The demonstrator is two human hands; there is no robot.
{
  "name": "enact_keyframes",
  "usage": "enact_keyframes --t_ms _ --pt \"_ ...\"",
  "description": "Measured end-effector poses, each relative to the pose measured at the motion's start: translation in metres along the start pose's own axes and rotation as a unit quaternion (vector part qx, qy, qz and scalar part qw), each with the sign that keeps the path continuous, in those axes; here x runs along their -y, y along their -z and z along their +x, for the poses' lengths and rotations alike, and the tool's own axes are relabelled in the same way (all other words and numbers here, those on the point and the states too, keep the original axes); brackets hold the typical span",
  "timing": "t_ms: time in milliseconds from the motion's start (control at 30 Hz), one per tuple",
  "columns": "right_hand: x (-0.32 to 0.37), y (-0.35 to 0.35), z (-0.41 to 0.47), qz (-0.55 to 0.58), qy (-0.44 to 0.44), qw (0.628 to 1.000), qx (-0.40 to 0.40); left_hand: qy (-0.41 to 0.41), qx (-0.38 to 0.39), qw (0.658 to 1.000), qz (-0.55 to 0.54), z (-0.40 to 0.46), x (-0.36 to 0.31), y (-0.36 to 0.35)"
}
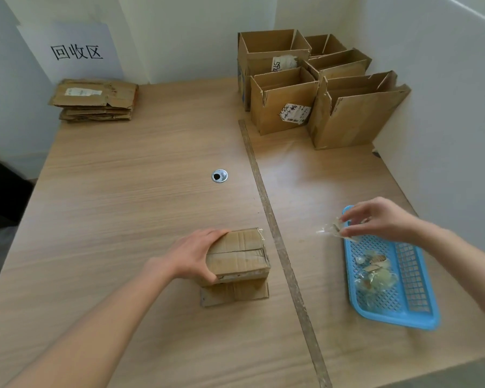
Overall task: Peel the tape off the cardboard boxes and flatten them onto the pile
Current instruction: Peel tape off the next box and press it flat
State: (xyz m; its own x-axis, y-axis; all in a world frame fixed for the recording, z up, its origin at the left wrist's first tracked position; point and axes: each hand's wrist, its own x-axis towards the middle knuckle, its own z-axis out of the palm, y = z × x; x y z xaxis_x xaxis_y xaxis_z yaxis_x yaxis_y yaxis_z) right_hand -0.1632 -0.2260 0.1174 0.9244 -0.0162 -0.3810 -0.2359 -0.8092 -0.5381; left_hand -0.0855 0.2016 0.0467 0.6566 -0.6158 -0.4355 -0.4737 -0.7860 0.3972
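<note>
The box at lower centre is gripped by the left hand; the tape pinched in the right hand is best dropped well inside the tray.

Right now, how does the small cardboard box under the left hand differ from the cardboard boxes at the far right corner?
The small brown cardboard box has its flaps closed; the tall brown open cardboard boxes have theirs standing up. It sits alone near the person, gripped by the left hand; they stand grouped, untouched. All are brown cardboard.
</note>
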Motion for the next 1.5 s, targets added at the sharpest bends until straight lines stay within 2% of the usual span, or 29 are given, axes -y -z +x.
enact_keyframes --t_ms 67,200,233,300,400,500,567,633,733,900,1033,1200,1267,1433,1500 --pt "-0.008 0.023 -0.013 0.017 -0.011 1.000 0.015 0.001 0.000 1.000 0.005 -0.003 0.005 0.001" --pt "-0.026 0.059 -0.036 -0.084 -0.050 0.987 -0.127 0.018 0.005 1.000 0.016 -0.004 0.003 0.001" --pt "-0.022 0.058 -0.037 -0.105 -0.041 0.981 -0.157 0.022 0.007 1.000 0.022 -0.003 0.001 0.001" --pt "0.002 0.038 -0.037 -0.130 0.038 0.975 -0.178 0.021 0.008 0.999 0.037 0.001 -0.006 0.000" --pt "0.061 -0.030 -0.031 -0.140 0.197 0.962 -0.131 0.003 0.009 0.999 0.049 0.006 -0.015 -0.002" --pt "0.105 -0.108 -0.020 -0.133 0.262 0.955 -0.036 -0.014 0.005 0.998 0.067 0.008 -0.017 -0.004" --pt "0.114 -0.145 -0.014 -0.143 0.258 0.955 -0.014 -0.013 -0.002 0.998 0.069 0.007 -0.016 -0.007" --pt "0.110 -0.158 -0.009 -0.136 0.253 0.957 -0.034 -0.010 -0.007 0.998 0.060 0.005 -0.014 -0.010" --pt "0.100 -0.154 -0.003 -0.094 0.259 0.958 -0.081 -0.005 -0.015 0.999 0.049 0.003 -0.012 -0.012" --pt "0.100 -0.140 0.002 -0.005 0.190 0.980 -0.049 -0.006 -0.032 0.998 0.055 0.003 -0.017 -0.016" --pt "0.107 -0.142 0.001 -0.067 0.232 0.970 -0.030 -0.003 -0.029 0.998 0.059 0.002 -0.017 -0.015" --pt "0.106 -0.160 0.001 -0.114 0.241 0.961 -0.079 -0.010 -0.029 0.998 0.047 0.002 -0.016 -0.016" --pt "0.104 -0.156 0.001 -0.120 0.260 0.956 -0.061 -0.009 -0.022 0.999 0.042 0.001 -0.012 -0.014" --pt "0.061 -0.115 -0.003 -0.078 0.174 0.981 -0.040 -0.009 -0.009 0.998 0.055 0.004 -0.010 -0.009" --pt "0.057 -0.114 -0.007 -0.081 0.164 0.983 0.007 -0.016 -0.008 0.997 0.070 0.009 -0.017 -0.009"
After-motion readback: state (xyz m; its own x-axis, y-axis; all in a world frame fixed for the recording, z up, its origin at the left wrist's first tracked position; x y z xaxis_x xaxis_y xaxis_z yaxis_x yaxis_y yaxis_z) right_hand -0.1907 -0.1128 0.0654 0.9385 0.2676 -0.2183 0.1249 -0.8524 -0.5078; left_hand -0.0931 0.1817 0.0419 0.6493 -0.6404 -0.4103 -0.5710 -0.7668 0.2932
